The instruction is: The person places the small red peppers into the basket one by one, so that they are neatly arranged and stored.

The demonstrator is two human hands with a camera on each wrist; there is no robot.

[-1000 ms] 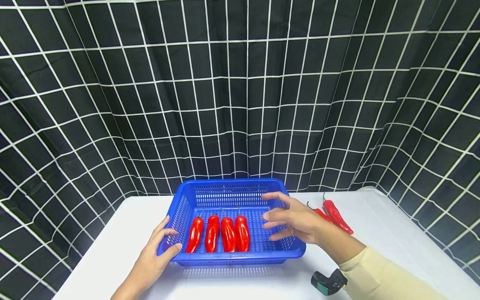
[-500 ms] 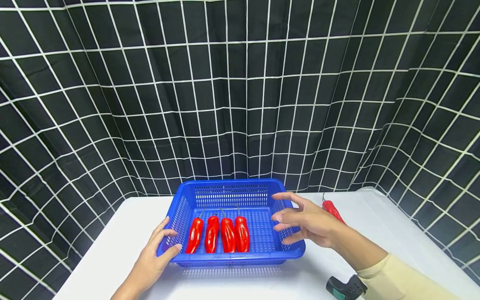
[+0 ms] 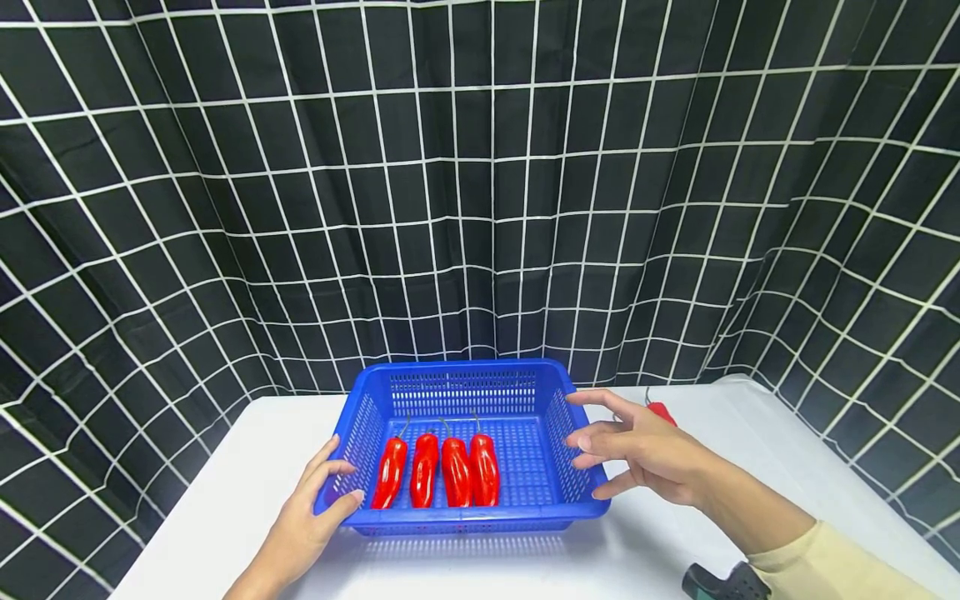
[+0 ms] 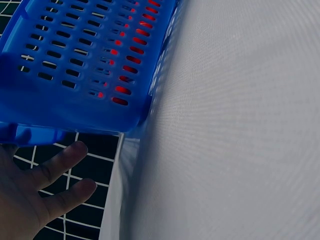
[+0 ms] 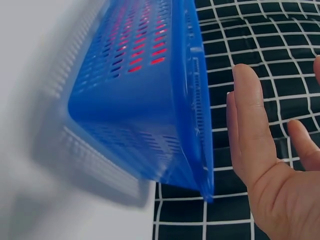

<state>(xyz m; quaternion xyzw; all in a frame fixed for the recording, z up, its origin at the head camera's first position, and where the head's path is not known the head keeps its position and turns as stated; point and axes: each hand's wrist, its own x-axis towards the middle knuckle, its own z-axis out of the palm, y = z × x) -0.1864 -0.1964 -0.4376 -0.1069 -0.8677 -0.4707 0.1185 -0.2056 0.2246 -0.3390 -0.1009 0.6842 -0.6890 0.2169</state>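
A blue perforated plastic basket [image 3: 472,514] stands on the white table, with several glossy red chili peppers [image 3: 456,471] side by side on its floor. My left hand [image 3: 311,500] lies at the basket's front left corner, thumb and index finger over the rim; the left wrist view shows two of its fingers stretched out clear of the basket. Above the right rim is my right hand [image 3: 652,446], fingers spread and nothing between them. Red also shows through the basket's holes in both wrist views. Another red chili pepper [image 3: 662,412] lies to the right, mostly hidden behind my right hand.
The white tablecloth [image 3: 795,450] extends around the basket. Behind it and along both sides hangs a black curtain with a white grid [image 3: 480,192]. A black wrist device [image 3: 727,582] sits below the right sleeve [image 3: 832,567].
My right hand has moved right, from over the basket's interior to its right rim, and now covers more of the peppers lying outside. The left hand stays in place.
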